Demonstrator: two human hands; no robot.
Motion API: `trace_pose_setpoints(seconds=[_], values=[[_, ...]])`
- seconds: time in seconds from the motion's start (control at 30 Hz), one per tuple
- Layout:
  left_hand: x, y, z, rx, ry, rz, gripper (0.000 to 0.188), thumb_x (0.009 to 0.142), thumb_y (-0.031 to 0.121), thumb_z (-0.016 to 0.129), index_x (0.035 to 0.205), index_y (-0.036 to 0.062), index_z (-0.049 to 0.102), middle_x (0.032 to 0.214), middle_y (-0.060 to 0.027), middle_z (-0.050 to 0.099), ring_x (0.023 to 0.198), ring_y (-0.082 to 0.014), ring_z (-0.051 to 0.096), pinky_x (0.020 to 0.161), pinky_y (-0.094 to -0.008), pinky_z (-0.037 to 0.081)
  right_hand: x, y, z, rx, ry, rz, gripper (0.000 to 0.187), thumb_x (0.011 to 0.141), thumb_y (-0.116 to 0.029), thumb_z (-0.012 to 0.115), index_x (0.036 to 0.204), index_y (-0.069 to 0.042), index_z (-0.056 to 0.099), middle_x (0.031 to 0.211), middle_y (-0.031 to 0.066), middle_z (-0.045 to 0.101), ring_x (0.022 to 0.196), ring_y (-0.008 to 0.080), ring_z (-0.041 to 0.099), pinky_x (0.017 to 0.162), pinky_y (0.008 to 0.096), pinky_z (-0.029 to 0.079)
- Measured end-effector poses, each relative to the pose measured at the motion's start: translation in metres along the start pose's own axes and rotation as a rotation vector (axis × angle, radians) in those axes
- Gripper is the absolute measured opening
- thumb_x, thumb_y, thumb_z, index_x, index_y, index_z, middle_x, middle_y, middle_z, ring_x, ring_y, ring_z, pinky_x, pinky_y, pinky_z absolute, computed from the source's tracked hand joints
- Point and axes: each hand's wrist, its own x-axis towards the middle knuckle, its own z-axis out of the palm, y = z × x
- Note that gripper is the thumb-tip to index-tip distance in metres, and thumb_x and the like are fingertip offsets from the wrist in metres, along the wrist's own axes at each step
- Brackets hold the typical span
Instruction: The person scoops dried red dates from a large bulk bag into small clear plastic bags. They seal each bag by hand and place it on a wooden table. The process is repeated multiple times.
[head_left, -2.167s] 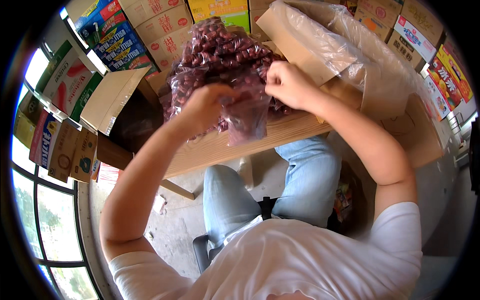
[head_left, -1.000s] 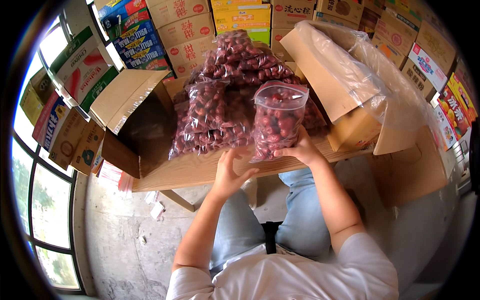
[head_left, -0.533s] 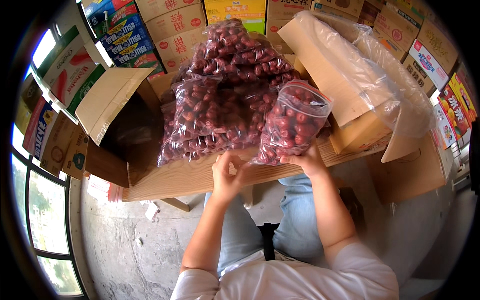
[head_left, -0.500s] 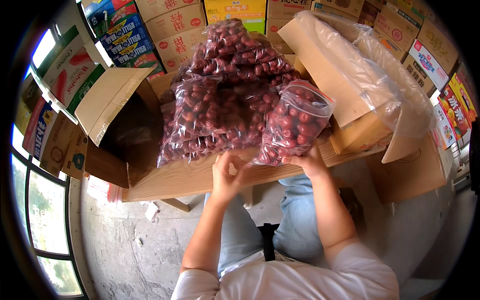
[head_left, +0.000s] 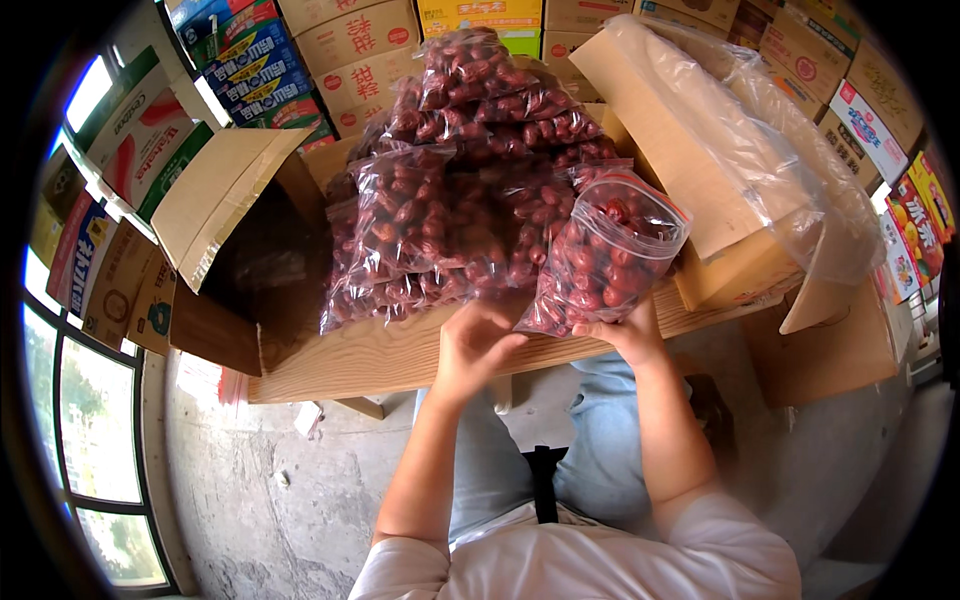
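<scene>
A clear zip bag of red dates (head_left: 590, 270) leans at the table's front edge, its top tilted to the right. Its mouth, edged with a red strip, seems to gape. My right hand (head_left: 632, 335) grips the bag's lower right side, thumb in front and the other fingers partly hidden behind it. Just left of the bag's lower corner is my left hand (head_left: 474, 350), thumb and fingers apart, holding nothing. Behind both hands rises a pile of filled date bags (head_left: 440, 200), stacked several layers high on the wooden table (head_left: 400, 352).
An open carton (head_left: 225, 330) stands at the table's left end. To the right, a carton (head_left: 690, 160) lined with clear plastic (head_left: 810, 210) tilts toward the pile. Stacked boxes (head_left: 365, 50) line the back. Below the table are my legs and the concrete floor (head_left: 250, 490).
My left hand has gone from curled fingers to a wider spread, shifting slightly right. The held bag has moved a little right and its mouth looks wider.
</scene>
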Motion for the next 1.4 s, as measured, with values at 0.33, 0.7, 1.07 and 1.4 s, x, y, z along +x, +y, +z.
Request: trace_pose_setpoints(seconds=[0.33, 0.7, 1.07, 1.4], values=[[0.000, 0.001, 0.006, -0.191, -0.105, 0.022, 0.046, 0.072, 0.004, 0.082, 0.107, -0.0015, 0.053, 0.100, -0.0069, 0.064, 0.092, -0.0118, 0.060, 0.085, -0.0274, 0.048, -0.014, 0.008, 0.024, 0.040, -0.019, 0.041, 0.079, 0.062, -0.009, 0.091, 0.127, 0.001, 0.047, 0.121, 0.0080, 0.056, 0.110, 0.0170, 0.056, 0.096, 0.0332, 0.047], [-0.004, -0.003, 0.005, -0.234, -0.057, -0.027, 0.029, 0.079, -0.003, 0.075, 0.100, 0.0011, 0.055, 0.093, -0.0009, 0.059, 0.086, -0.0081, 0.056, 0.079, -0.0228, 0.046, -0.012, 0.010, 0.022, 0.004, -0.040, 0.040, 0.078, 0.062, -0.005, 0.089, 0.127, 0.000, 0.047, 0.120, 0.0072, 0.057, 0.109, 0.0167, 0.057, 0.095, 0.0331, 0.048], [0.000, 0.008, 0.006, -0.048, 0.020, -0.054, 0.041, 0.076, 0.004, 0.080, 0.107, 0.0027, 0.053, 0.091, 0.0000, 0.065, 0.072, 0.0003, 0.050, 0.059, -0.0154, 0.032, -0.014, 0.016, 0.024, 0.040, 0.052, 0.016, 0.074, 0.062, -0.006, 0.090, 0.124, 0.000, 0.050, 0.118, 0.0070, 0.058, 0.106, 0.0157, 0.057, 0.093, 0.0315, 0.047], [0.000, 0.011, 0.009, -0.320, -0.182, -0.083, 0.062, 0.072, -0.003, 0.081, 0.121, 0.0017, 0.043, 0.117, -0.0102, 0.057, 0.104, -0.0153, 0.059, 0.083, -0.0291, 0.054, -0.016, 0.014, 0.028, 0.033, -0.008, 0.043, 0.070, 0.064, -0.004, 0.087, 0.124, 0.001, 0.051, 0.119, 0.0080, 0.059, 0.107, 0.0165, 0.058, 0.094, 0.0325, 0.048]])
